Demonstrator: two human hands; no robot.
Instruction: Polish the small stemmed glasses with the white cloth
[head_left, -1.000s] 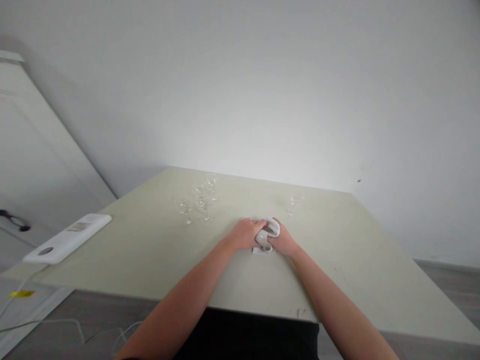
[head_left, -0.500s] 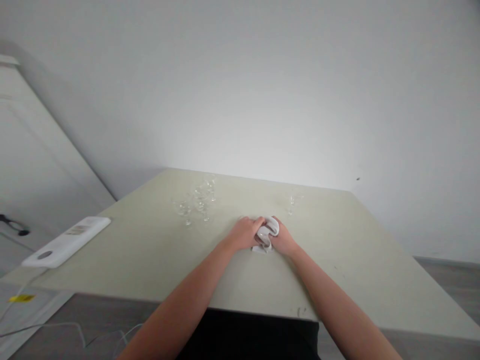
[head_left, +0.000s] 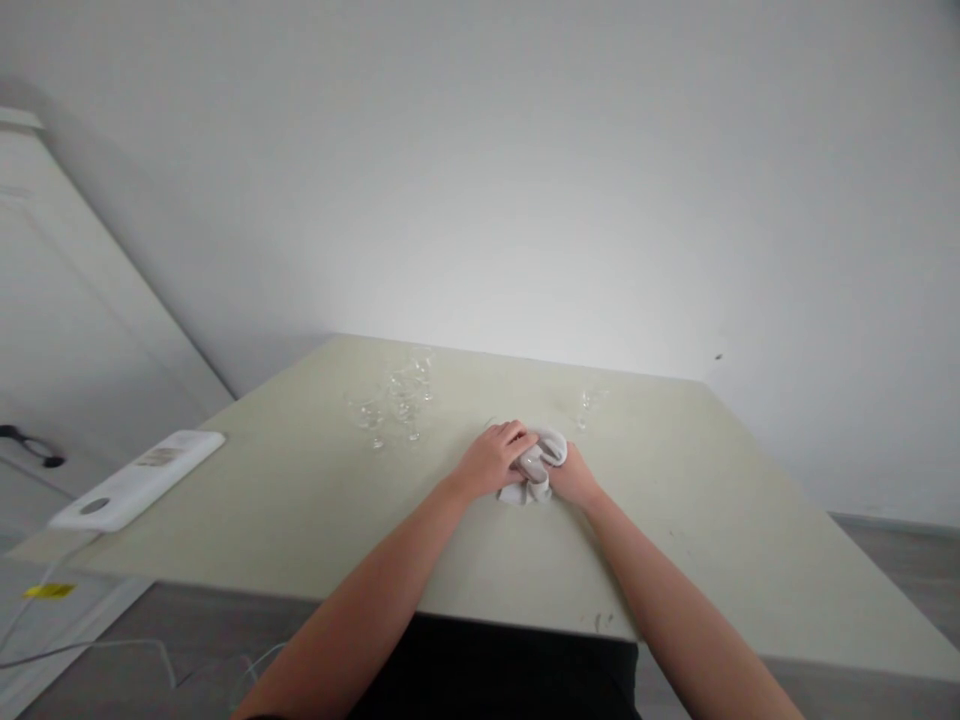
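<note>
Over the middle of the table, my left hand (head_left: pixel 489 462) is closed around a clear stemmed glass (head_left: pixel 533 464), most of it hidden by fingers and fabric. A crumpled light-grey cloth (head_left: pixel 553 446) wraps against the glass, one fold hanging toward the tabletop. My right hand (head_left: pixel 573 477) grips that cloth from the right side, its fingers largely covered by it. Both hands are close together, with the cloth between them.
Several clear stemmed glasses (head_left: pixel 403 395) stand grouped on the left of the table (head_left: pixel 300 500). Another glass (head_left: pixel 589 402) stands alone behind my right hand. A white power strip (head_left: pixel 139 482) with a cable lies at the left edge. A wall rises behind.
My left hand has shifted slightly, its fingers now lying more over the top. The cloth has turned and its folds have changed shape between the hands.
</note>
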